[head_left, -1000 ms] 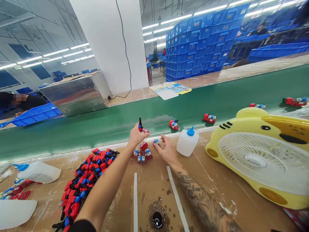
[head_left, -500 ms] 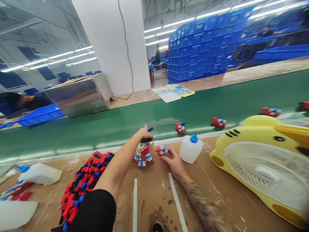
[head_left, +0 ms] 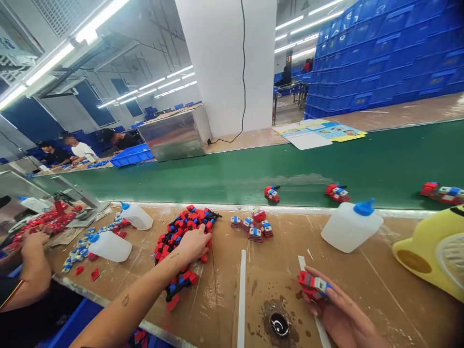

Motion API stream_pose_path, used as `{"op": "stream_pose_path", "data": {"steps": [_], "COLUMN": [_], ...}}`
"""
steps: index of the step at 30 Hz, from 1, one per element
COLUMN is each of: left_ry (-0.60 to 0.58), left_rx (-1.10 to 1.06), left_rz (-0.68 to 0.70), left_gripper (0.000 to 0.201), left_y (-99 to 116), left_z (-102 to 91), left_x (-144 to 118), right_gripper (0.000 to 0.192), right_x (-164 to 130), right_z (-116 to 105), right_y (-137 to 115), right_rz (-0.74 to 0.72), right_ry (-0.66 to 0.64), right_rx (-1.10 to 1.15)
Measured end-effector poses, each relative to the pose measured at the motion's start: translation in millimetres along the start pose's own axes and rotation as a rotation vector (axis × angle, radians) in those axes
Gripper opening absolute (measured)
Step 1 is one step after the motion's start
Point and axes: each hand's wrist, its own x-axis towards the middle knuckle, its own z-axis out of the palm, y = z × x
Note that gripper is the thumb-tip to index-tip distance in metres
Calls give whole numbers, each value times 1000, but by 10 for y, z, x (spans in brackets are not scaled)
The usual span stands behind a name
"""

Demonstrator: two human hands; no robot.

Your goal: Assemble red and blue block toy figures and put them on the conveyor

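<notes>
My left hand (head_left: 194, 244) reaches onto a heap of red, black and blue plastic toy parts (head_left: 176, 234). Its fingertips point down among the parts and are mostly hidden, so I cannot tell if they grip one. At the lower right, my right hand (head_left: 340, 307) holds a red and white toy vehicle piece (head_left: 314, 285) with a blue stripe between thumb and fingers. Between the hands, a small cluster of similar red and white pieces (head_left: 255, 234) sits on the brown tabletop (head_left: 224, 290).
A green conveyor belt (head_left: 232, 179) carries several red toys. White bottles with blue caps stand at right (head_left: 350, 227) and left (head_left: 110, 245). A small dark round cup (head_left: 279, 325) sits in front, and a yellow fan (head_left: 427, 246) at right. A co-worker's hand (head_left: 34, 239) works at far left.
My left hand has gone from the belt to the heap at left. My right hand has come nearer with its toy piece. The view has turned left.
</notes>
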Motion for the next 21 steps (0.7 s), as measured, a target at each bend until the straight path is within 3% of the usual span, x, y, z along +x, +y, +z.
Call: {"op": "stream_pose_path", "data": {"steps": [6, 10, 16, 19, 21], "left_ry": [36, 96, 103, 200, 277], "left_rx": [31, 27, 9, -90, -216], "left_rz": [31, 201, 517, 521, 487], "left_gripper": [24, 27, 31, 46, 39], "left_y": [132, 382, 840, 860, 856], "left_z": [4, 17, 454, 654, 705], "left_x": [-63, -292, -665, -698, -682], "right_gripper": [40, 51, 59, 62, 61], "right_x": [-180, -277, -386, -412, -410], "right_z": [222, 174, 135, 167, 186], "right_y": [74, 119, 156, 129, 115], "right_rz": [-44, -60, -112, -130, -142], "right_ry": [-80, -97, -151, -194, -208], "right_rx": [-56, -95, -101, -144, -179]}}
